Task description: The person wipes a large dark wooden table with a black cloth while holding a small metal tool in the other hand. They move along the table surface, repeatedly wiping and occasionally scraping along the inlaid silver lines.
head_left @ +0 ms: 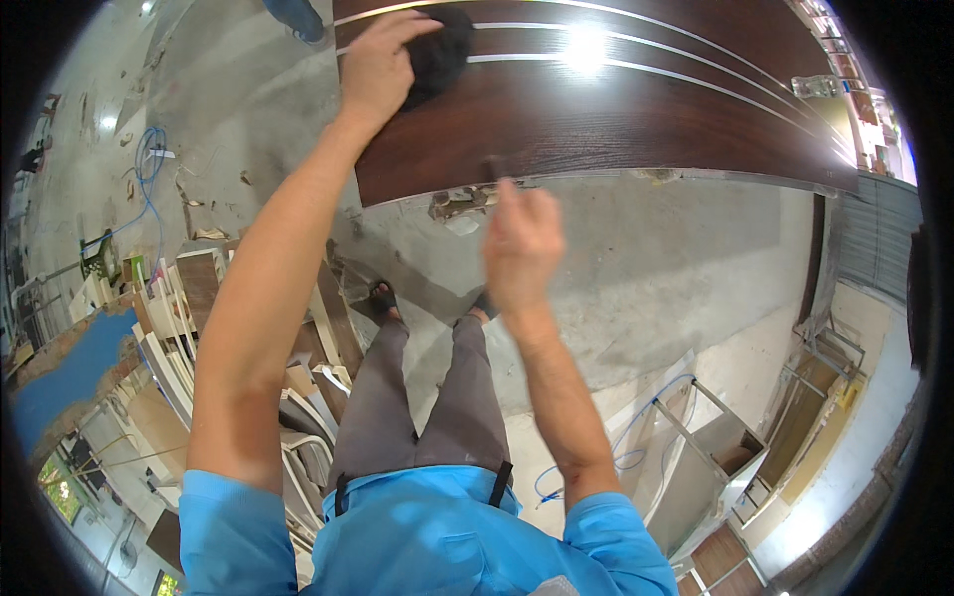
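Observation:
A dark brown wood-grain panel [636,119] with silver strips set along it lies in front of me. On its left end my left hand [380,74] is closed on a black cloth [440,58], pressed to the surface. My right hand [523,243] is a fist just off the panel's near edge, blurred by motion. A short, dark, thin piece [495,169] sticks up from its fingers toward the panel; its kind is too smeared to tell.
Stacked board offcuts [174,343] stand at my left. A blue hose [149,179] lies on the concrete floor [676,258]. Scraps [462,206] lie beneath the panel's near edge. A metal-framed cabinet [706,467] is at lower right, and a clear glass [817,86] sits at the panel's far right.

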The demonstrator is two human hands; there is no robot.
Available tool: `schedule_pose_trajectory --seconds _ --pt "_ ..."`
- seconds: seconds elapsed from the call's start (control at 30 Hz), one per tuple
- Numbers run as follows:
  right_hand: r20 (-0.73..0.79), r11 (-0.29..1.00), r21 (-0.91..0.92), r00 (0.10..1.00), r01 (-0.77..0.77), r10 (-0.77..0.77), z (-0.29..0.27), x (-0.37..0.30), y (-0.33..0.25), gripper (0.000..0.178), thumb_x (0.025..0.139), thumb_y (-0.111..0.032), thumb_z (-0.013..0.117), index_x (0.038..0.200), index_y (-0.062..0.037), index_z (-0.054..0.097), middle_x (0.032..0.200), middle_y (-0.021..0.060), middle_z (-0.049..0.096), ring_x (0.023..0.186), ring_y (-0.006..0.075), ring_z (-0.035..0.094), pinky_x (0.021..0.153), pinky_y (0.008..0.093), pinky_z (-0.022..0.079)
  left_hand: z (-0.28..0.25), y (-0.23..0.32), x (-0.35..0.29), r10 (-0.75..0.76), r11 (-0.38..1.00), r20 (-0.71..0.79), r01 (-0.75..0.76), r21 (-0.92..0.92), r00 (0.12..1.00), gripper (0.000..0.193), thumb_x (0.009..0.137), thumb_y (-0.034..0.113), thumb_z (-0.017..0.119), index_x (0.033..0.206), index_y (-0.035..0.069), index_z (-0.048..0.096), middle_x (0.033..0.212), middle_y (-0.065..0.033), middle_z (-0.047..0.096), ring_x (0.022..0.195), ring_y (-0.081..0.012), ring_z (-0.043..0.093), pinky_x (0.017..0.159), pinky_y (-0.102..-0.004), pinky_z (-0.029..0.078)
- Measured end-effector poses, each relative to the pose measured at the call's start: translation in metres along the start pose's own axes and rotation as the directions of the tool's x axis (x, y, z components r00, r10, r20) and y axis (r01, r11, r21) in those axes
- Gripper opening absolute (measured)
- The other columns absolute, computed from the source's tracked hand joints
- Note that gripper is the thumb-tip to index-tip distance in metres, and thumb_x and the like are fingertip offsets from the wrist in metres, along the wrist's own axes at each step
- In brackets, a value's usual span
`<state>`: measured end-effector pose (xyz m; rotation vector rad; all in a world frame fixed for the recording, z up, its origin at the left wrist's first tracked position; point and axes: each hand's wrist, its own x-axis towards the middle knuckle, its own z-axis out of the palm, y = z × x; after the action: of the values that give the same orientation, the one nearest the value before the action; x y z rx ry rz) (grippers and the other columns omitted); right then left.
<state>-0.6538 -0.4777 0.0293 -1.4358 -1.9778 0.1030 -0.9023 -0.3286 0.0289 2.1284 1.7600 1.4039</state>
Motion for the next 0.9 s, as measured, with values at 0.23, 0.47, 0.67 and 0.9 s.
schedule_pose_trajectory --seconds 0.23,0.47,0.67,0.9 --pt "0.024 0.991 -0.118 0.998 -0.057 0.06 -0.037 0.049 0.01 0.029 0.082 0.006 0.075 0.108 -0.0063 0.08 0.086 0.0128 0.067 0.079 0.0296 0.067 0.067 0.0429 0.054 -0.141 -0.043 -0.181 -0.581 0.794 -0.222 0.605 0.055 0.783 0.029 0.098 -0.004 0.05 0.117 0.0 0.072 0.114 -0.0126 0.076 0.109 -0.0271 0.07 0.103 -0.0382 0.052" --pt "-0.017 0.996 -0.004 0.996 0.086 -0.086 0.01 0.007 -0.038 0.031 0.081 0.009 0.073 0.109 -0.0025 0.079 0.085 0.0125 0.065 0.079 0.0294 0.065 0.069 0.043 0.053 -0.15 0.064 -0.461 -0.846 0.516 0.225 0.849 0.113 0.484 0.035 0.085 -0.013 0.052 0.105 0.003 0.076 0.105 -0.0171 0.074 0.104 -0.0353 0.071 0.096 -0.0414 0.055" --pt "0.102 0.991 0.065 0.987 0.117 -0.123 0.014 0.008 -0.035 0.028 0.083 0.007 0.074 0.108 -0.0041 0.079 0.081 0.0105 0.063 0.076 0.0272 0.063 0.066 0.0404 0.051 -0.107 0.129 -0.515 -0.731 0.541 0.662 0.735 0.409 0.169 0.027 0.088 -0.002 0.058 0.103 0.011 0.077 0.105 -0.0144 0.071 0.104 -0.0404 0.069 0.091 -0.0493 0.055" --pt "0.001 0.977 -0.107 0.982 0.187 -0.187 -0.014 0.038 -0.012 0.035 0.079 0.005 0.071 0.113 -0.0041 0.075 0.087 0.0132 0.064 0.082 0.032 0.065 0.069 0.0434 0.054 -0.103 0.13 -0.526 -0.764 0.554 0.589 0.734 0.393 0.262 0.024 0.092 0.003 0.06 0.103 0.014 0.078 0.11 -0.0128 0.072 0.101 -0.039 0.071 0.091 -0.0499 0.055"
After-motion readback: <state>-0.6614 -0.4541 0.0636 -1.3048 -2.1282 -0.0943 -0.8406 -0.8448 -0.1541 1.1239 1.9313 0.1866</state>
